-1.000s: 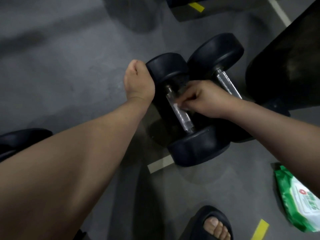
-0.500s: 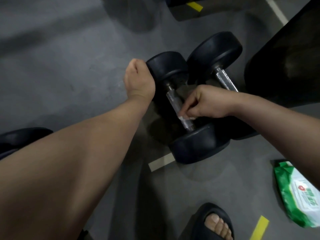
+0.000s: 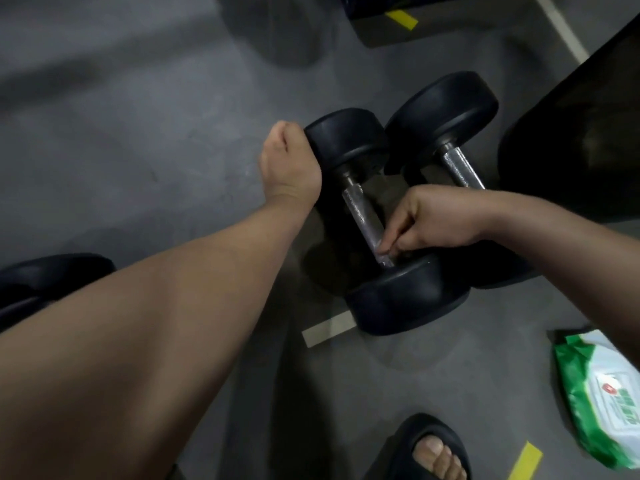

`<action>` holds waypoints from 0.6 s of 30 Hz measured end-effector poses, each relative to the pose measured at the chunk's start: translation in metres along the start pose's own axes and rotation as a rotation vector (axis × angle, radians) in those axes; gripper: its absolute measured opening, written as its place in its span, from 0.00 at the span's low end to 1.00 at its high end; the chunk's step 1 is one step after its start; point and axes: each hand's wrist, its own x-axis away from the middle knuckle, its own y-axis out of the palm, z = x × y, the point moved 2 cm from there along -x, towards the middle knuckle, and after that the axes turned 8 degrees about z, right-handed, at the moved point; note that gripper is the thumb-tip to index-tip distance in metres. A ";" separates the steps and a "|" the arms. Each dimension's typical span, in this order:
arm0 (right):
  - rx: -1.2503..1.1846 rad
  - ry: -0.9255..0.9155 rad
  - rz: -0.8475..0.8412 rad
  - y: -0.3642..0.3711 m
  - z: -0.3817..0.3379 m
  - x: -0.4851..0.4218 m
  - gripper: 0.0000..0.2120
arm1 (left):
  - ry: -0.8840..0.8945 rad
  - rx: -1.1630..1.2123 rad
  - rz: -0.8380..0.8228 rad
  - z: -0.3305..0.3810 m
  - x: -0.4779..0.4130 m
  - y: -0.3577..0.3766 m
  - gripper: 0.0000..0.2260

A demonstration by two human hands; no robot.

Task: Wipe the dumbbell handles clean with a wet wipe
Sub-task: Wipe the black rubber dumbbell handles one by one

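Two black dumbbells lie side by side on the grey floor. The nearer dumbbell (image 3: 405,292) has a metal handle (image 3: 362,211). My right hand (image 3: 436,220) pinches a small white wet wipe (image 3: 379,244) round the near end of that handle, just above the near weight. My left hand (image 3: 289,161) rests against the outer face of the far weight (image 3: 344,136), its fingers hidden behind it. The second dumbbell (image 3: 440,109) lies to the right, its handle (image 3: 462,168) partly hidden by my right forearm.
A green and white pack of wet wipes (image 3: 602,396) lies on the floor at the right. My foot in a black slipper (image 3: 429,448) is at the bottom. A black padded bench (image 3: 581,133) stands at the right. Another dark weight (image 3: 45,278) sits at the left edge.
My right hand has slid the wipe down the handle from near its middle to its near end. My left hand has stayed at the far weight.
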 end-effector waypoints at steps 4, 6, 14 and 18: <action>-0.105 -0.123 0.299 0.002 -0.004 -0.016 0.08 | -0.002 0.003 -0.002 -0.003 -0.002 0.001 0.13; -0.089 -0.132 0.293 0.002 -0.003 -0.013 0.08 | -0.008 0.014 -0.004 -0.003 -0.003 0.002 0.15; -0.111 -0.116 0.546 0.015 -0.006 -0.026 0.07 | -0.010 0.043 -0.002 -0.005 -0.004 0.001 0.13; -0.063 -0.146 0.569 0.019 -0.003 -0.025 0.10 | -0.026 0.071 0.001 -0.007 -0.005 0.001 0.12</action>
